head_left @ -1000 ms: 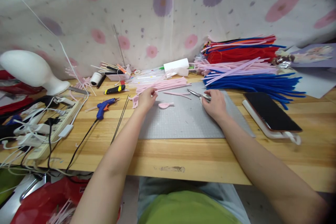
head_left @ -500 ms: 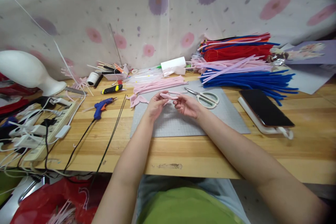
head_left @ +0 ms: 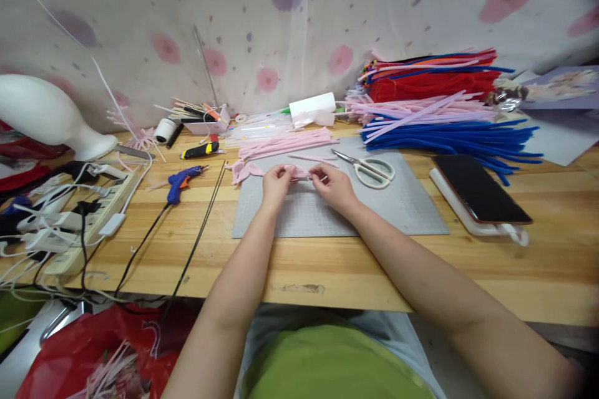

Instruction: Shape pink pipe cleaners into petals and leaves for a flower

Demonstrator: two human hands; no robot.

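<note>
Pinched between both hands is a short pink pipe-cleaner piece point(head_left: 301, 175), partly covered by the fingers. My left hand point(head_left: 277, 186) is closed on its left end, and my right hand point(head_left: 334, 187) grips the right end. Both are just above a grey cutting mat point(head_left: 309, 218). Behind the fingers lies a loose pink pipe cleaner point(head_left: 312, 158). A shaped pink pipe-cleaner piece point(head_left: 244, 171) rests left of my left hand. Scissors point(head_left: 373, 173) with pale handles lie on the mat, right of my right hand. A bundle of pink pipe cleaners point(head_left: 285, 143) sits at the mat's back edge.
To the left are a blue glue gun point(head_left: 180, 185), a yellow-black utility knife point(head_left: 200, 150), thin dark rods point(head_left: 201, 234) and a crowded power strip point(head_left: 100, 212). Blue pipe cleaners point(head_left: 444, 139) and a phone point(head_left: 482, 189) are at right. A white foam head point(head_left: 51, 115) stands far left.
The hands have changed their grip on the pink piece, with the fingers now pointing more inward and down. The view has shifted slightly. The loose pipe cleaner behind the fingers now shows clearly.
</note>
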